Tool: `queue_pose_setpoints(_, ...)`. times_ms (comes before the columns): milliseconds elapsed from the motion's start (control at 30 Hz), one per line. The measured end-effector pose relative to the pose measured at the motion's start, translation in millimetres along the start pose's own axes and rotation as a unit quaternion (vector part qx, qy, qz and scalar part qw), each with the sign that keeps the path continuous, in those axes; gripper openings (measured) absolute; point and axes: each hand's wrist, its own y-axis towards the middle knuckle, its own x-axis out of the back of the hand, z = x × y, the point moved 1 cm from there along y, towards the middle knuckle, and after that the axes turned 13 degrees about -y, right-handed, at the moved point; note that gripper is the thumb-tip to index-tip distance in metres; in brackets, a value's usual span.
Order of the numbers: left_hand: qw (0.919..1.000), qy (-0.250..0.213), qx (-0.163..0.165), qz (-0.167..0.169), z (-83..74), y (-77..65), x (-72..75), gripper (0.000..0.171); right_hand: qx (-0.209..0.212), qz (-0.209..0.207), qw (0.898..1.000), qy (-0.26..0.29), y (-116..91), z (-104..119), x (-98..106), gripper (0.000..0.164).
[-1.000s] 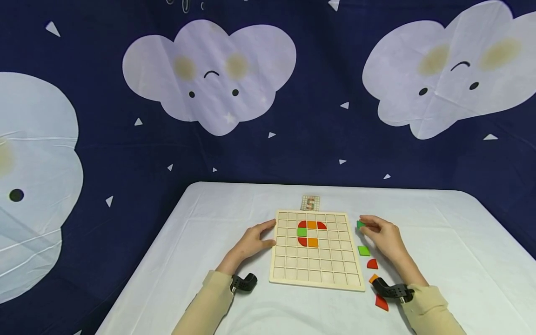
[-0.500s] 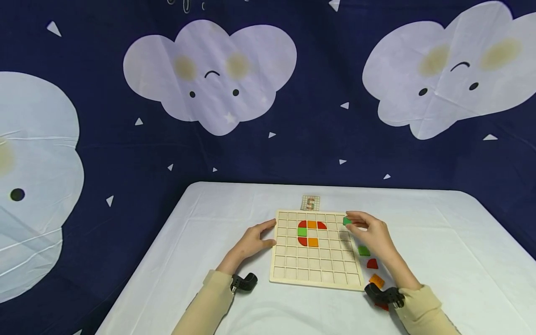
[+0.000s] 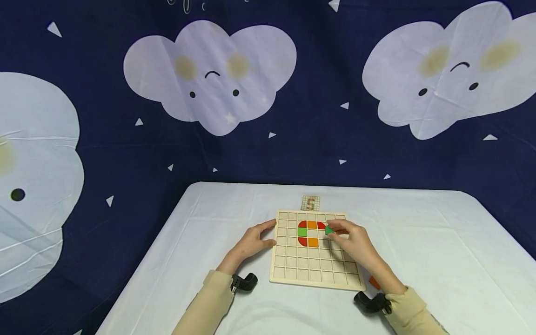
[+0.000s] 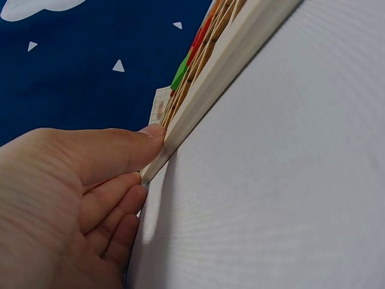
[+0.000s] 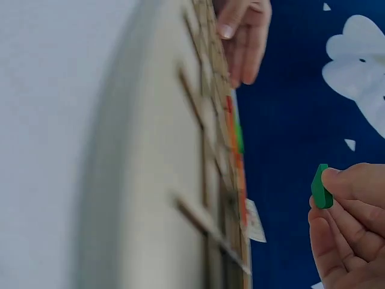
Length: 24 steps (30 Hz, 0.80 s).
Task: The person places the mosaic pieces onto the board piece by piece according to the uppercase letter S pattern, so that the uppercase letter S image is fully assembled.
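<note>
A square wooden grid board point(image 3: 293, 263) lies on the white table. Set in its upper cells are red quarter-round tiles, such as one point(image 3: 302, 241) at lower left, orange square tiles point(image 3: 312, 242) and a light green square tile point(image 3: 302, 232). My right hand point(image 3: 355, 239) pinches a darker green tile point(image 3: 329, 231) between thumb and fingers, raised over the board right of the pattern. In the right wrist view that green tile point(image 5: 322, 188) shows tilted, edge towards the camera. My left hand point(image 3: 251, 241) touches the board's left edge with thumb and forefinger, fingers spread.
Behind the board lies a small gridded card point(image 3: 311, 203) with an S-shaped figure. An orange tile point(image 3: 374, 282) shows partly beside my right forearm, which hides the other loose tiles there. A dark blue cloud-patterned cloth point(image 3: 318, 153) hangs behind the table.
My right hand has carried the darker green tile leftward from the table to above the board. Its arm now covers loose tiles that showed before. The left hand has stayed put.
</note>
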Motion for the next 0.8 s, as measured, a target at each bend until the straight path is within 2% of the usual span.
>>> queue_pose_setpoints(167,1.0,-0.001,0.002,0.0,0.2,-0.1,-0.6,0.064,-0.016,0.025,0.999,0.027,-2,-3,-12,0.035)
queue_pose_setpoints(300,1.0,-0.003,-0.001,0.0,-0.4,0.0,-1.0,0.064,-0.011,0.029,0.999,0.032,-4,-8,-20,0.032)
queue_pose_setpoints(533,1.0,-0.004,-0.002,0.0,-0.7,0.2,-1.3,0.064,0.001,0.025,1.0,-0.005,-7,-15,-33,0.029)
queue_pose_setpoints(800,1.0,-0.002,-0.006,0.0,-4.5,-0.3,-0.4,0.063,0.02,0.014,0.999,-0.037,-6,-17,-36,0.029)
